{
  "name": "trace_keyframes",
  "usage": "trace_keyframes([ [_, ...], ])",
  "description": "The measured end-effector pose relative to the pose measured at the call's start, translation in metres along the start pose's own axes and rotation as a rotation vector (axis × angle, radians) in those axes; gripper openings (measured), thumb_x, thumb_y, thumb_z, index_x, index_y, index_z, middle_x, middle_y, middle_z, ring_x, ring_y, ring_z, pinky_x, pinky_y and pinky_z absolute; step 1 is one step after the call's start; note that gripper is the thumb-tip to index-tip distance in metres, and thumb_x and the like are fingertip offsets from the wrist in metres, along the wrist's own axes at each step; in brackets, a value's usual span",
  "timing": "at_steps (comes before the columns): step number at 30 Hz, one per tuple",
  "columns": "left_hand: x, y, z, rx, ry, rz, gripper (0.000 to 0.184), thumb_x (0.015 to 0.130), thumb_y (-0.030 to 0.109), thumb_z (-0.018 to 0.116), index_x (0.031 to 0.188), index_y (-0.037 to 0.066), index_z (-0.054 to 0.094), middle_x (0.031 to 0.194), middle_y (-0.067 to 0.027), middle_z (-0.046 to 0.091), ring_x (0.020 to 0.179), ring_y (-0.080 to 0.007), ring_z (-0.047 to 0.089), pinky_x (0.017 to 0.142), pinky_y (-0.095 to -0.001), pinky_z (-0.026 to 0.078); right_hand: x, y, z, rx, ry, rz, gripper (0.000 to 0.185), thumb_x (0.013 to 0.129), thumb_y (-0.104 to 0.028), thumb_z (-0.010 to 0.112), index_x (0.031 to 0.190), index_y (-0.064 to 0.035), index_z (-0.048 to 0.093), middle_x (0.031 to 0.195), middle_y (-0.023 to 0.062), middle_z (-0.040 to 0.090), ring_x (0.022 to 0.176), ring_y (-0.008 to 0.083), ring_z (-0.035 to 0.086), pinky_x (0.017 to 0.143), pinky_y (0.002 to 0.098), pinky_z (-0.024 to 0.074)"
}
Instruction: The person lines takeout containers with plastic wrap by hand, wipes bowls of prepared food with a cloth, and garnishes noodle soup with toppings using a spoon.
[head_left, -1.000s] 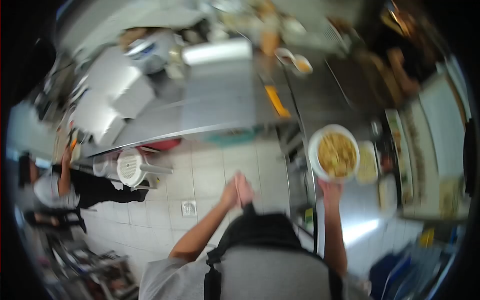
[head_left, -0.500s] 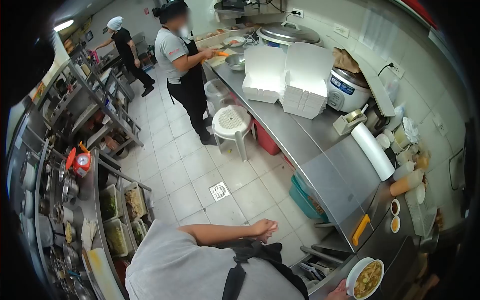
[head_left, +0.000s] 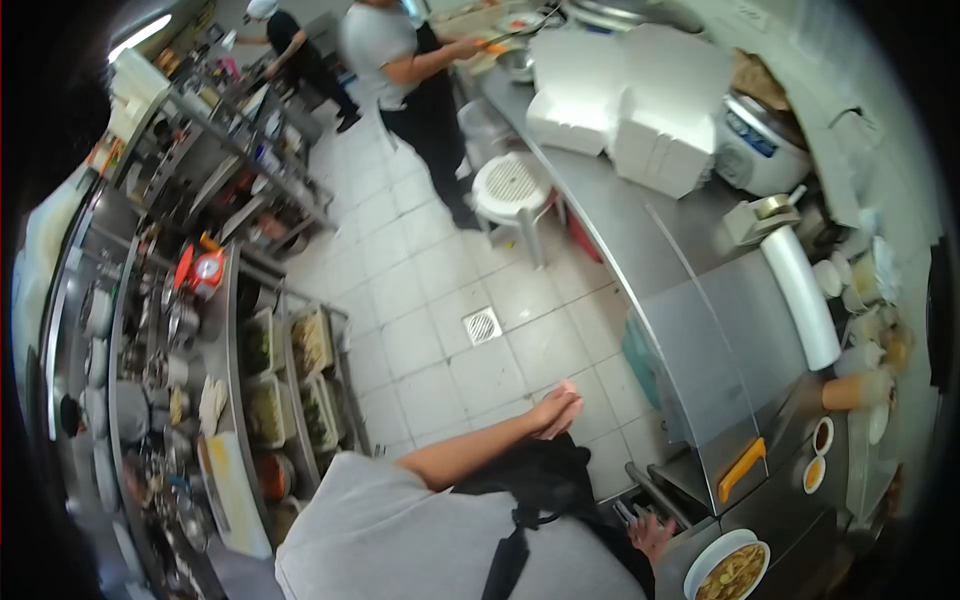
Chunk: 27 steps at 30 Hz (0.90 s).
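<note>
A white bowl (head_left: 727,566) of food in broth stands on the steel counter at the bottom right. Just left of it, apart from its rim, is my right hand (head_left: 652,537), its fingers spread and empty. In front of my body my left hand (head_left: 558,410) is closed over the floor; what it holds, if anything, is too small to name. An orange-handled tool (head_left: 742,470) lies beyond the bowl, with two small sauce cups (head_left: 822,436) to its right.
Steel counter (head_left: 640,290) with a white roll (head_left: 801,298), open white boxes (head_left: 660,130) and a rice cooker (head_left: 762,145). A white stool (head_left: 513,188) stands by a person (head_left: 425,95); another person (head_left: 300,60) is farther back. Shelves (head_left: 235,370) with food tubs are at left.
My right hand has let go of the bowl, which now rests on the counter, and moved left of it. The view has shifted, and my left hand stays closed.
</note>
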<state>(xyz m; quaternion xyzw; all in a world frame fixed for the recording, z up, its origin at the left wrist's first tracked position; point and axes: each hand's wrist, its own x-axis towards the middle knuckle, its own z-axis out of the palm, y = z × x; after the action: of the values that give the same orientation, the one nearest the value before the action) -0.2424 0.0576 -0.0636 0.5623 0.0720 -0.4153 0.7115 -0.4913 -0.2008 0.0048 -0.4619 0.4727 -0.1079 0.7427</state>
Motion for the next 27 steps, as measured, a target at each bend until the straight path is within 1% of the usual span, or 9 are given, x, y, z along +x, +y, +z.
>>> trace_keyframes([
  [3, 0.013, -0.022, 0.034, -0.426, -0.146, -0.261, 0.03, 0.092, 0.035, 0.042, 0.079, 0.011, 0.054, 0.066, -0.0044, 0.056, 0.052, -0.0162, 0.053, 0.045, -0.0314, 0.044, 0.02, 0.002, 0.07, -0.153, -0.281, -0.08, 0.069, 0.082, -0.015, 0.07, 0.141, -0.0102, 0.035, 0.137, 0.0153, 0.045, 0.115, 0.0257, 0.053, 0.096, 0.0349, 0.0439],
  [5, -0.021, 0.044, 0.074, -0.498, -0.293, -0.529, 0.042, 0.093, 0.039, 0.033, 0.092, 0.004, 0.056, 0.086, -0.0094, 0.06, 0.056, -0.0232, 0.06, 0.048, -0.0356, 0.051, 0.032, 0.001, 0.09, -0.372, -0.451, -0.224, 0.065, 0.084, -0.012, 0.068, 0.139, -0.0057, 0.036, 0.135, 0.0146, 0.046, 0.115, 0.0235, 0.052, 0.096, 0.0333, 0.044],
  [8, -0.032, 0.079, 0.094, -0.232, -0.567, -0.693, 0.051, 0.09, 0.042, 0.031, 0.101, -0.001, 0.056, 0.088, -0.0126, 0.061, 0.067, -0.033, 0.066, 0.058, -0.0441, 0.056, 0.078, 0.02, 0.066, -0.332, -0.746, 0.174, 0.064, 0.083, -0.01, 0.069, 0.136, 0.0015, 0.036, 0.133, 0.0137, 0.047, 0.117, 0.0216, 0.051, 0.096, 0.0324, 0.0441],
  [10, -0.025, 0.085, 0.091, -0.13, -0.632, -0.623, 0.053, 0.09, 0.042, 0.031, 0.102, -0.003, 0.056, 0.089, -0.0151, 0.061, 0.071, -0.0384, 0.067, 0.063, -0.0479, 0.057, 0.08, 0.026, 0.056, -0.321, -0.676, 0.065, 0.064, 0.081, -0.011, 0.071, 0.134, 0.0035, 0.037, 0.127, 0.0119, 0.05, 0.114, 0.0199, 0.052, 0.095, 0.0315, 0.0446],
  [15, 0.01, 0.028, 0.062, 0.196, -0.236, -0.132, 0.056, 0.097, 0.047, 0.04, 0.119, -0.004, 0.05, 0.1, -0.0172, 0.062, 0.081, -0.0327, 0.067, 0.069, -0.0417, 0.058, 0.069, 0.005, 0.06, -0.121, -0.515, 0.136, 0.047, 0.084, -0.008, 0.067, 0.126, 0.002, 0.049, 0.119, 0.0099, 0.057, 0.107, 0.018, 0.056, 0.09, 0.0307, 0.0457],
  [18, 0.017, -0.005, 0.064, 0.175, -0.338, -0.203, 0.051, 0.097, 0.047, 0.044, 0.126, 0.006, 0.05, 0.11, -0.015, 0.061, 0.084, -0.0224, 0.064, 0.064, -0.0341, 0.056, 0.075, 0.023, 0.046, -0.324, -0.406, 0.01, 0.025, 0.092, -0.014, 0.057, 0.11, 0.0033, 0.061, 0.115, 0.0108, 0.06, 0.1, 0.0161, 0.059, 0.079, 0.0289, 0.0488],
  [21, -0.002, -0.005, 0.1, 0.262, -0.481, -0.129, 0.046, 0.098, 0.04, 0.044, 0.131, 0.008, 0.046, 0.105, -0.0128, 0.06, 0.078, -0.0179, 0.06, 0.062, -0.032, 0.052, 0.046, -0.004, 0.085, -0.243, -0.51, -0.058, 0.034, 0.095, -0.022, 0.053, 0.116, 0.0044, 0.058, 0.113, 0.0122, 0.061, 0.097, 0.0182, 0.06, 0.075, 0.0288, 0.05],
  [24, -0.015, -0.02, 0.127, 0.533, -0.661, 0.064, 0.044, 0.098, 0.034, 0.044, 0.132, 0.007, 0.044, 0.102, -0.01, 0.059, 0.076, -0.0167, 0.058, 0.062, -0.0301, 0.05, 0.048, -0.003, 0.094, -0.22, -0.47, 0.363, 0.04, 0.098, -0.024, 0.046, 0.124, 0.0051, 0.053, 0.116, 0.0143, 0.06, 0.102, 0.0217, 0.06, 0.082, 0.0302, 0.0491],
  [27, -0.02, -0.013, 0.13, 0.603, -0.575, 0.052, 0.045, 0.096, 0.029, 0.046, 0.134, 0.005, 0.04, 0.102, -0.0091, 0.058, 0.078, -0.0165, 0.057, 0.061, -0.0289, 0.048, 0.055, 0.0, 0.09, -0.292, -0.544, 0.29, 0.042, 0.1, -0.023, 0.042, 0.13, 0.0055, 0.048, 0.118, 0.0156, 0.059, 0.106, 0.0225, 0.058, 0.083, 0.031, 0.0495],
])
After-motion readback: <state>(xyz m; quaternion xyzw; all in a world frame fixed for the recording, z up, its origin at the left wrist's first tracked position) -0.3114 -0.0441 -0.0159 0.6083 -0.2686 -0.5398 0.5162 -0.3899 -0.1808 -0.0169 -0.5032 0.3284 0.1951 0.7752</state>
